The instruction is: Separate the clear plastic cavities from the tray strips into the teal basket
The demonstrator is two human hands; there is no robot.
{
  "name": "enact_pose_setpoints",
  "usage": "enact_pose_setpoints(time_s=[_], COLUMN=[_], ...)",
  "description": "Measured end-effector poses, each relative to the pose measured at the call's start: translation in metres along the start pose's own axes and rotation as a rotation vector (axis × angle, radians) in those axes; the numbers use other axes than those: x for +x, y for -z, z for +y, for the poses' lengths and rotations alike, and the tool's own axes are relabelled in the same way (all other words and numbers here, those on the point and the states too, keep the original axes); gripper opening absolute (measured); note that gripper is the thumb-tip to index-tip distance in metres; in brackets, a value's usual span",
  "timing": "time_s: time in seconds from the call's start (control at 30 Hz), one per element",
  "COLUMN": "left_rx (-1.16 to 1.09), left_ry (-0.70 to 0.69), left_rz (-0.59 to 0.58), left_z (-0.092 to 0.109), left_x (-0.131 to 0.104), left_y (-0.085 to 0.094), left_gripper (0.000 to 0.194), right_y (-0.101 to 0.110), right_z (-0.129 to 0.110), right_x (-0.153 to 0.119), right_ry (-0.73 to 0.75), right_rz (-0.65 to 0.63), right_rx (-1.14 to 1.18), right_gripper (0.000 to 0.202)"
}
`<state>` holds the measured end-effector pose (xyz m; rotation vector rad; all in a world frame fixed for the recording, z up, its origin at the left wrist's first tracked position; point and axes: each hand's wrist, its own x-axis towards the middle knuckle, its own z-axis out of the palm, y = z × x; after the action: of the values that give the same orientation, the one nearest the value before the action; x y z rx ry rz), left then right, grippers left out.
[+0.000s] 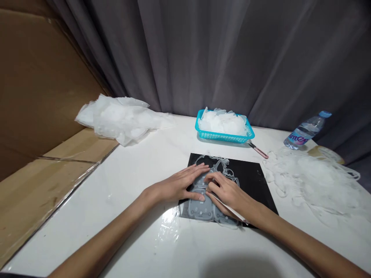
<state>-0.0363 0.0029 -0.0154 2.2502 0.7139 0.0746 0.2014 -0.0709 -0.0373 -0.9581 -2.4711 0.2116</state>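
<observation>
On a black mat (252, 177) lies a translucent moulded sheet (201, 206) with rounded shapes and loose, stringy trimmings (222, 164) along its top. My left hand (181, 183) rests on the sheet's left part, fingers spread, thumb apart. Beside it, my right hand (227, 193) is closed around a slim white tool (232, 210), whose back end extends toward my wrist. The tool's tip is hidden by my fingers, close to the middle of the sheet.
A blue basket (226, 138) of translucent pieces stands behind the mat, with a pink-handled cutter (259, 150) beside it. White sheets (121, 117) are piled back left. At right are a water bottle (307, 131) and stringy scraps (319, 181). Cardboard (52, 189) lies left.
</observation>
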Motion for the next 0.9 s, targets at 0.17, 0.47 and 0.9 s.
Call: enact_pose_setpoints(time_s=[0.17, 0.47, 0.9], left_rx=[-0.01, 0.007, -0.276], left_ry=[-0.005, -0.001, 0.008], left_rz=[0.052, -0.002, 0.271], left_z=[-0.003, -0.013, 0.006], left_x=[-0.001, 0.005, 0.002], left_y=[-0.001, 0.0, 0.006], left_gripper=[0.116, 0.12, 0.103], right_y=[-0.016, 0.04, 0.093], right_z=[-0.009, 0.052, 0.042], right_x=[-0.007, 0.032, 0.057], right_ry=[0.01, -0.335, -0.441], right_rz=[0.013, 0.468, 0.022], right_rx=[-0.12, -0.05, 0.668], right_gripper=[0.03, 0.026, 0.023])
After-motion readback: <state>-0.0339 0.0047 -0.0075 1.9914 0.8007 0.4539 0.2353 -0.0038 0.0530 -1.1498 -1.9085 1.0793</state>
